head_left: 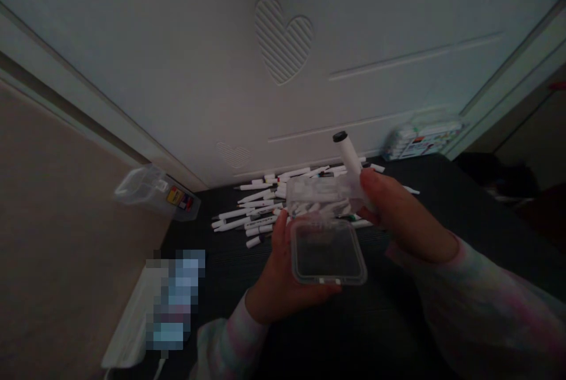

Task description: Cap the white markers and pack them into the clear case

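Observation:
My left hand (283,283) is closed around a clear plastic case (328,253), whose hinged lid hangs open toward me. Between the thumb and fingers of my right hand (393,203) is a white marker (349,153) with a black end pointing up and away. The marker is tilted beside the case, and its lower part is hidden by my fingers. Behind the case, several white markers (260,206) lie in a loose pile on the dark tabletop; some are seen blurred through the clear plastic.
A second clear plastic container (150,191) with a colourful label lies at the left edge. A packaged set of markers (424,139) stands at the back right. A pixelated blue object (179,297) and a pale strip (135,321) are at the lower left. A white panel (283,103) with raised hearts rises behind the table.

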A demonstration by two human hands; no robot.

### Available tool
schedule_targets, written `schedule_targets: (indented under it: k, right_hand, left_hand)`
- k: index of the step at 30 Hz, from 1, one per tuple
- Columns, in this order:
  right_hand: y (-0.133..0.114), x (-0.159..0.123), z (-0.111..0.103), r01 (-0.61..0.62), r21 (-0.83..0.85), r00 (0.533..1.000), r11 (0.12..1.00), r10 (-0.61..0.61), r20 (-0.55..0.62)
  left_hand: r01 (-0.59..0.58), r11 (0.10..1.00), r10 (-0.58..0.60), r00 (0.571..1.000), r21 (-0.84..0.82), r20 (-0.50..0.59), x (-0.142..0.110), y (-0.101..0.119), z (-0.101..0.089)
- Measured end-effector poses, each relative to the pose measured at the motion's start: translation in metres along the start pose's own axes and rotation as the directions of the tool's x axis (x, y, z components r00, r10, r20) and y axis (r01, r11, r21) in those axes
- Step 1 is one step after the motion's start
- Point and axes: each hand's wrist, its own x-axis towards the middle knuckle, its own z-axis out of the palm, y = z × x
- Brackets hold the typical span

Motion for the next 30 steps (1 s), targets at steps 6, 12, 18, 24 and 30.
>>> schedule_targets:
  k: [6, 12, 18, 24, 30]
  right_hand:
    - [0.013, 0.013, 0.006, -0.169, 0.17, 0.966, 0.971, 0.197, -0.167]
    - [0.018, 0.019, 0.008, -0.166, 0.231, 0.977, 0.959, 0.192, -0.094]
    - [0.027, 0.022, 0.003, -0.138, -0.119, 0.99, 0.983, 0.137, -0.009]
    - [0.037, 0.027, -0.004, -0.109, -0.257, 0.978, 0.96, 0.149, 0.143]
    - [0.033, 0.027, -0.008, -0.078, -0.362, 0.954, 0.929, 0.174, 0.242]
  left_hand:
    - [-0.067, 0.989, 0.076, 0.995, -0.135, 0.062, 0.0, 0.0, 0.002]
    - [0.115, 0.952, -0.096, 0.992, -0.283, 0.08, 0.0, 0.007, 0.0]
    - [0.239, 0.965, -0.223, 0.965, -0.11, 0.137, 0.004, 0.024, -0.008]
    - [0.311, 0.95, -0.31, 0.937, 0.017, 0.161, 0.005, 0.035, -0.011]
    - [0.314, 0.949, -0.306, 0.94, -0.027, 0.153, 0.006, 0.034, -0.009]
